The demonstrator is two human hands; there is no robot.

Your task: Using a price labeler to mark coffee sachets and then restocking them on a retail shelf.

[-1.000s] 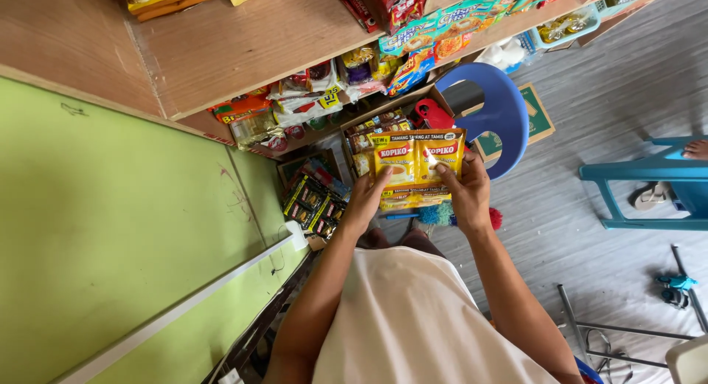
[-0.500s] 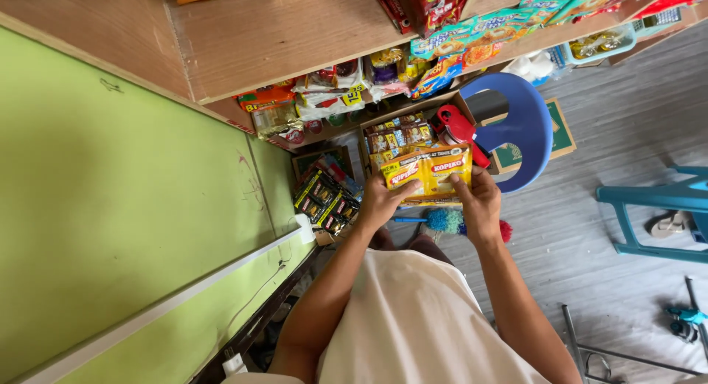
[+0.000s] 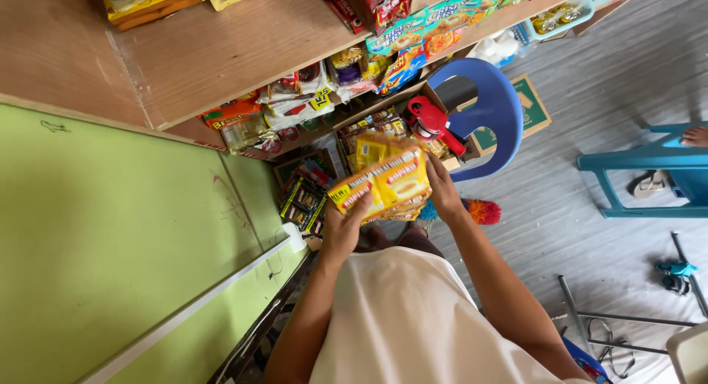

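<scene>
A stack of yellow sachet packs (image 3: 383, 183) is held between both hands in front of my body, tilted so its left end is lower. My left hand (image 3: 341, 233) grips the lower left end of the stack. My right hand (image 3: 442, 192) grips its right end. Behind the stack sits an open cardboard box (image 3: 372, 126) holding more yellow and brown packets. A red tape dispenser (image 3: 431, 122) lies on the box's right edge, close to my right hand.
A wooden shelf (image 3: 243, 45) overhead carries snack packets and boxes. A blue plastic chair (image 3: 490, 111) stands behind the box, a teal chair (image 3: 649, 170) at right. A green wall (image 3: 110, 244) fills the left. Dark packets (image 3: 302, 203) lie low left.
The yellow stack has been lifted off the box toward me and tilted, its left end dropping. Both hands kept their grip on its ends.
</scene>
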